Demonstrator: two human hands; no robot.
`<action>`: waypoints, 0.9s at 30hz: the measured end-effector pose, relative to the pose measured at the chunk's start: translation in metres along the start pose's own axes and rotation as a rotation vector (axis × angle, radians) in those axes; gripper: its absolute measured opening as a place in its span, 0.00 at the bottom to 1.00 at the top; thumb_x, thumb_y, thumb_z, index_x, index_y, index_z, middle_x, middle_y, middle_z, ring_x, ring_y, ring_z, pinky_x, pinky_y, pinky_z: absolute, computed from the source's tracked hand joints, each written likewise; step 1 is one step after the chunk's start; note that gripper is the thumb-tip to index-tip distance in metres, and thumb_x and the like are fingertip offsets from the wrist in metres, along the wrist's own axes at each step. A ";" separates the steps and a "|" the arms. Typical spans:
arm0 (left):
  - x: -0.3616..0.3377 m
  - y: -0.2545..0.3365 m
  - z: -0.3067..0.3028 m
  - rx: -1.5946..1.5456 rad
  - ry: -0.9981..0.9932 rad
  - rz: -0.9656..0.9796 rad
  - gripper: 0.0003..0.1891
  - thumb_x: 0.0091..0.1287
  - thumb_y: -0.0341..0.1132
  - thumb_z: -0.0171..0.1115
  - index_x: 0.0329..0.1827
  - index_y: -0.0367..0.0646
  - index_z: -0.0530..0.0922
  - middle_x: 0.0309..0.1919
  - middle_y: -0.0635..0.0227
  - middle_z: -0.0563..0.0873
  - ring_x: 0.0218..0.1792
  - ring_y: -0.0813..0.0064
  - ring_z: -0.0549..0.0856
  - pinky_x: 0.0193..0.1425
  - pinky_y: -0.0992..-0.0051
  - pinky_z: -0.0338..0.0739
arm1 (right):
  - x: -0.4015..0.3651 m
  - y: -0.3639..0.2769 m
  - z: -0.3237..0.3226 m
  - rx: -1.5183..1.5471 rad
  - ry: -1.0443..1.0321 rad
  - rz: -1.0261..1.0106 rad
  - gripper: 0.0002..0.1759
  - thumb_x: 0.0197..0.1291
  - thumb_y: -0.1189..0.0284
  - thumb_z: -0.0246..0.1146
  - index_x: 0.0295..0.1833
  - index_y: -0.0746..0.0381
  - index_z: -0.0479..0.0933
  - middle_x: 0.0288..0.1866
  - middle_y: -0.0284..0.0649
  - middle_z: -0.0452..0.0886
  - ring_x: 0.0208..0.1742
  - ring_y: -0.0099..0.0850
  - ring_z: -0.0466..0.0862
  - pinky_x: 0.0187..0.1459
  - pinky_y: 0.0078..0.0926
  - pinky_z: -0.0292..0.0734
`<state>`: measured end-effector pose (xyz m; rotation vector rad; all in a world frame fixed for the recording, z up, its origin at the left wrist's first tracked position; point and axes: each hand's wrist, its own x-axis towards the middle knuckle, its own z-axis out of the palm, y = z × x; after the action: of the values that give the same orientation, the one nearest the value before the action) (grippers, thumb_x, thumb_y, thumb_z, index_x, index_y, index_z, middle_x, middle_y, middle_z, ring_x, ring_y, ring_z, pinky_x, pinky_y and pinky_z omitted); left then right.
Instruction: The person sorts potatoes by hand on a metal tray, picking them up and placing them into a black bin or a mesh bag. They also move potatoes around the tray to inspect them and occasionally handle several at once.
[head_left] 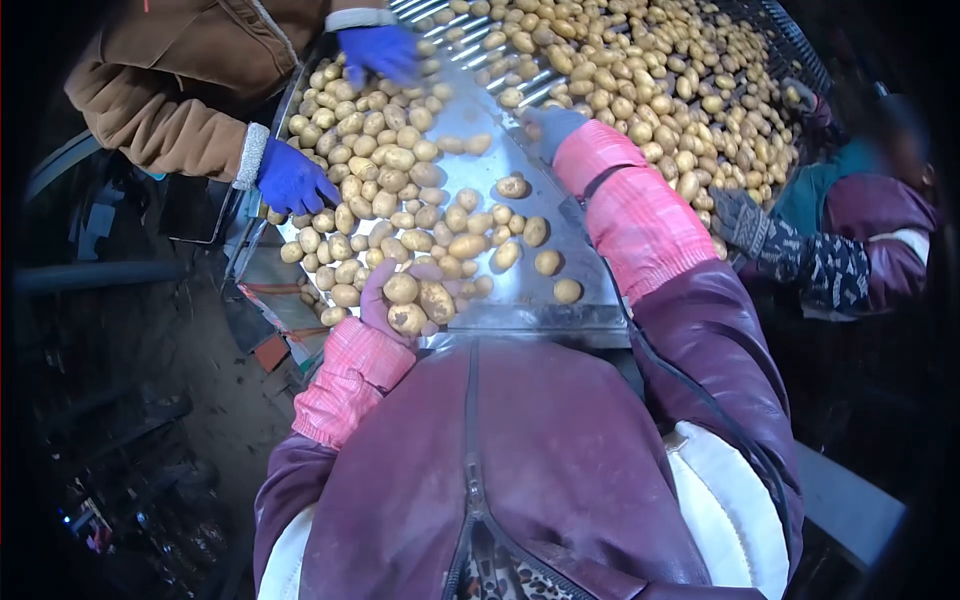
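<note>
My left hand [376,300], in a pinkish glove, is cupped around several potatoes [436,302] at the near edge of the metal table [552,215]. More potatoes [395,160] lie piled just beyond it, with a few loose ones to the right. Stretched forward, my right hand [555,130] wears a grey glove and is over the table's far right side, close to the metal rollers [470,45]. Motion blur smears its fingers, so I cannot tell whether they hold anything.
Across the table, a person in a brown jacket reaches in with blue gloves [292,178]. On the right, another person's grey patterned glove [740,220] touches a big heap of potatoes [650,80] spread over the rollers. A metal lip [540,318] runs along my side.
</note>
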<state>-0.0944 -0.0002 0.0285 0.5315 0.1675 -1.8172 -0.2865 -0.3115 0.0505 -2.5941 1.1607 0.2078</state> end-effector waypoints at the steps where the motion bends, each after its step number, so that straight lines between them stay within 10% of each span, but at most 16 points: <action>1: 0.001 0.000 -0.008 -0.024 0.027 -0.003 0.38 0.72 0.59 0.47 0.69 0.30 0.68 0.66 0.42 0.74 0.65 0.41 0.75 0.69 0.48 0.74 | -0.013 0.000 -0.009 0.215 -0.004 0.053 0.27 0.55 0.62 0.71 0.62 0.49 0.77 0.47 0.45 0.83 0.44 0.38 0.86 0.43 0.36 0.81; 4: 0.000 0.006 -0.010 -0.025 -0.043 -0.109 0.38 0.71 0.60 0.47 0.62 0.26 0.73 0.65 0.30 0.72 0.60 0.32 0.78 0.63 0.45 0.78 | -0.064 0.026 0.015 0.832 0.303 0.019 0.24 0.53 0.67 0.73 0.58 0.52 0.79 0.33 0.31 0.81 0.27 0.21 0.78 0.29 0.24 0.75; 6: 0.001 0.001 -0.001 0.063 0.026 -0.090 0.38 0.70 0.62 0.47 0.60 0.30 0.75 0.60 0.31 0.77 0.55 0.33 0.81 0.58 0.47 0.81 | -0.142 0.028 -0.001 1.346 0.226 0.220 0.27 0.52 0.63 0.75 0.58 0.55 0.78 0.41 0.39 0.86 0.27 0.20 0.78 0.25 0.21 0.71; 12: 0.009 0.010 0.005 0.112 0.023 -0.286 0.36 0.70 0.64 0.47 0.55 0.35 0.79 0.53 0.36 0.81 0.50 0.36 0.84 0.20 0.65 0.83 | -0.358 0.023 0.061 1.721 0.489 0.670 0.26 0.45 0.76 0.68 0.55 0.56 0.79 0.36 0.37 0.83 0.25 0.19 0.77 0.22 0.15 0.65; 17: 0.030 -0.002 0.024 0.196 0.020 -0.373 0.37 0.71 0.64 0.46 0.54 0.32 0.78 0.52 0.40 0.82 0.50 0.37 0.84 0.60 0.41 0.78 | -0.422 -0.001 0.204 1.693 0.344 0.897 0.25 0.47 0.73 0.70 0.55 0.59 0.78 0.40 0.40 0.81 0.28 0.26 0.80 0.25 0.20 0.72; 20: 0.045 -0.010 0.017 0.277 0.053 -0.410 0.36 0.71 0.62 0.46 0.56 0.32 0.75 0.49 0.40 0.82 0.48 0.37 0.84 0.48 0.47 0.85 | -0.374 -0.042 0.185 1.720 0.240 1.184 0.21 0.51 0.72 0.71 0.53 0.57 0.79 0.39 0.40 0.81 0.27 0.27 0.78 0.25 0.22 0.71; 21: 0.048 -0.016 0.024 0.292 0.099 -0.417 0.35 0.72 0.62 0.47 0.58 0.32 0.74 0.48 0.40 0.81 0.47 0.37 0.84 0.40 0.51 0.85 | -0.376 -0.030 0.239 1.916 0.391 1.086 0.16 0.59 0.70 0.68 0.54 0.54 0.80 0.38 0.38 0.80 0.26 0.26 0.78 0.24 0.22 0.70; 23: 0.052 -0.029 0.042 0.275 0.171 -0.419 0.35 0.72 0.61 0.47 0.62 0.32 0.69 0.48 0.38 0.81 0.45 0.37 0.85 0.22 0.63 0.80 | -0.384 -0.005 0.295 2.515 0.028 0.668 0.23 0.56 0.65 0.72 0.57 0.57 0.77 0.37 0.35 0.80 0.27 0.24 0.78 0.26 0.20 0.70; 25: 0.064 -0.034 0.044 0.215 0.046 -0.497 0.35 0.72 0.61 0.48 0.63 0.33 0.69 0.49 0.39 0.80 0.46 0.38 0.84 0.29 0.60 0.83 | -0.375 -0.047 0.184 1.868 -0.087 0.795 0.25 0.63 0.61 0.67 0.61 0.59 0.73 0.39 0.37 0.81 0.33 0.27 0.82 0.29 0.16 0.74; 27: 0.065 -0.047 0.061 0.223 -0.028 -0.537 0.35 0.73 0.60 0.47 0.65 0.33 0.70 0.51 0.43 0.81 0.51 0.40 0.83 0.47 0.55 0.86 | -0.379 -0.066 0.171 1.993 0.171 0.326 0.21 0.69 0.62 0.60 0.63 0.58 0.73 0.50 0.42 0.81 0.39 0.30 0.84 0.31 0.20 0.79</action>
<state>-0.1696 -0.0652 0.0471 0.6608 0.0925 -2.3833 -0.4915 0.0519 -0.0041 -0.6572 0.8755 -0.7377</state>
